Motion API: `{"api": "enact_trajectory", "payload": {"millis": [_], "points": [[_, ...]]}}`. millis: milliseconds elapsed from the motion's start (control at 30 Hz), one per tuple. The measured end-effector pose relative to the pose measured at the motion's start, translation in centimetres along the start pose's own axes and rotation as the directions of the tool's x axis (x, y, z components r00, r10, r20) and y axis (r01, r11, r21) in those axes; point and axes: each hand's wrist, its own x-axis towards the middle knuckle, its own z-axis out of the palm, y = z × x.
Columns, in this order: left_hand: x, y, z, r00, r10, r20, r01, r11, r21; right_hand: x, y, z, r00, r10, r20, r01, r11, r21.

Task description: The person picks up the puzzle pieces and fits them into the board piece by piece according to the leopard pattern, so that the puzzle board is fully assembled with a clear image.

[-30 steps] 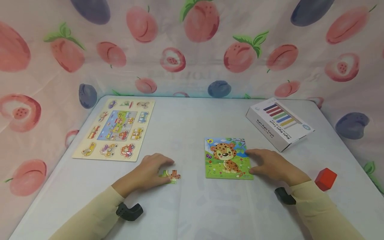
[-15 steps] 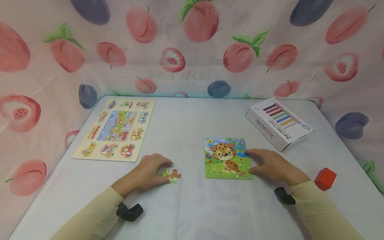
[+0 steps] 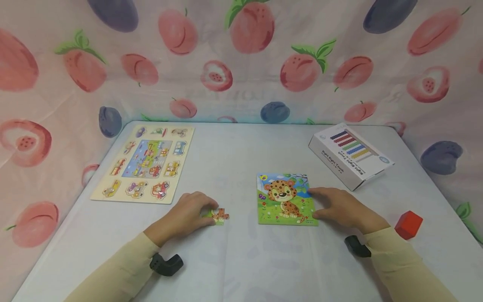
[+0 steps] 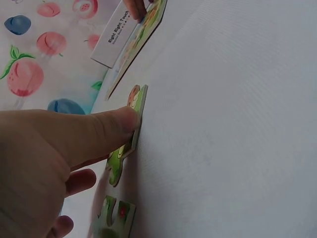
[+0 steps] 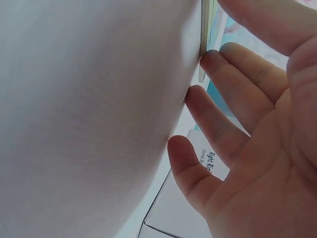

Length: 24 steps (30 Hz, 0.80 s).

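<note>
My left hand (image 3: pixel 185 216) pinches a small jigsaw piece (image 3: pixel 221 214) printed with spotted orange and green. In the left wrist view the thumb presses on the face of that piece (image 4: pixel 116 166), which sits just over the tabletop. A second green jigsaw piece (image 4: pixel 119 218) lies beneath the hand, hidden from the head view. To the right is a square leopard picture puzzle (image 3: pixel 286 201) on a green and blue background. My right hand (image 3: pixel 341 208) rests along its right edge, thumb and fingertips touching the rim, with the other fingers (image 5: pixel 213 124) loosely extended.
At the back left lies a wooden vehicle puzzle board (image 3: pixel 171 195). A white box marked "Right Right Touch" (image 3: pixel 349 155) stands at the back right. A red block (image 3: pixel 409 225) sits beside the right forearm. Fruit-patterned cloth (image 3: pixel 241 96) hangs behind the table.
My left hand and its jigsaw piece have shifted slightly away from me and to the right. My right hand and the leopard puzzle have stayed in place.
</note>
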Motion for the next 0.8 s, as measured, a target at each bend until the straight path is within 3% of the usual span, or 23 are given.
{"api": "enact_trajectory", "payload": {"millis": [533,800], "points": [[1.1,0.7,0.1,1.000,0.002,-0.014,-0.002,1.000,0.000,0.1,-0.2,-0.2,1.000,-0.011,0.007,0.011,1.000,-0.016],[2.5,1.4,0.7,0.994,0.101,-0.051,-0.100,0.995,0.018,0.1,0.0,-0.2,1.000,-0.010,0.009,0.010,1.000,-0.006]]}}
